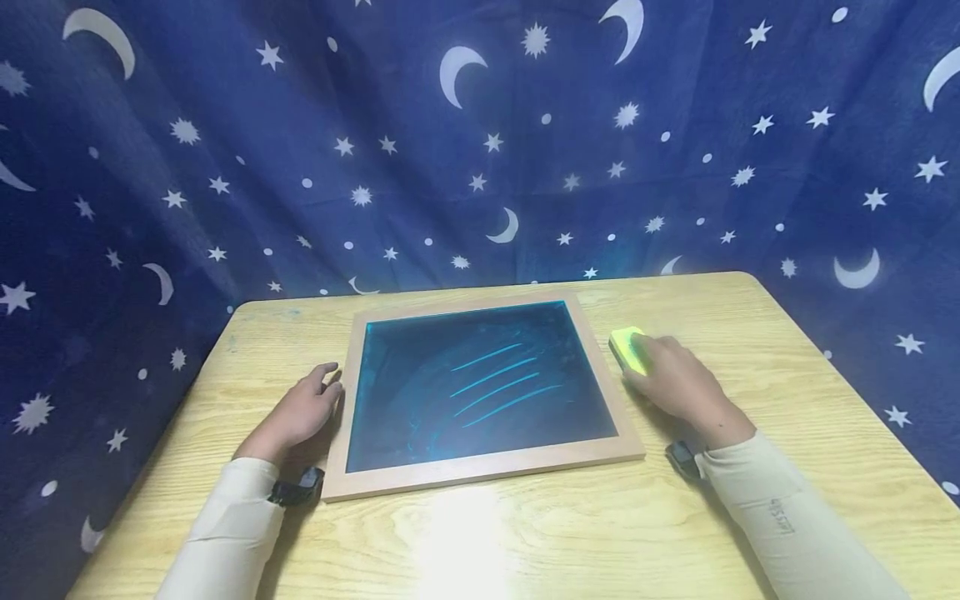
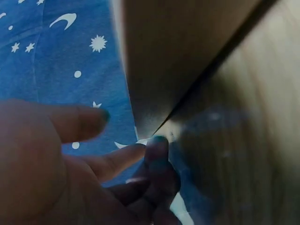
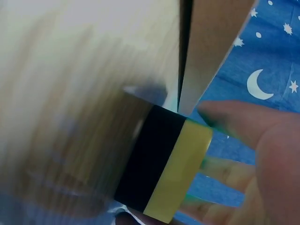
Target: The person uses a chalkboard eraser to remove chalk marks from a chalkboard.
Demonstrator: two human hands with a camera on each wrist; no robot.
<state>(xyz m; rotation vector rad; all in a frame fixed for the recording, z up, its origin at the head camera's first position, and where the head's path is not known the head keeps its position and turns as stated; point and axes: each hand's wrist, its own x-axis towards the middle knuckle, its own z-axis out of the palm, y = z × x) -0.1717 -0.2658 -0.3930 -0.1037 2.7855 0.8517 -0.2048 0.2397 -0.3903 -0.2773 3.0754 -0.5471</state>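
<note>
Head cam, R hand [image 1: 678, 383] gripping eraser [image 1: 627, 350], chalkboard [image 1: 420, 358] edge just L, worktop [image 1: 757, 333] room R, eraser lengthwise approx. fore-aft, L hand [image 1: 300, 408] relaxed

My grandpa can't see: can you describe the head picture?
A right hand holds a yellow eraser beside a framed blackboard that lies on a wooden table and shows four blue lines. The left hand is by the board's left side; starry cloth hangs behind.
</note>
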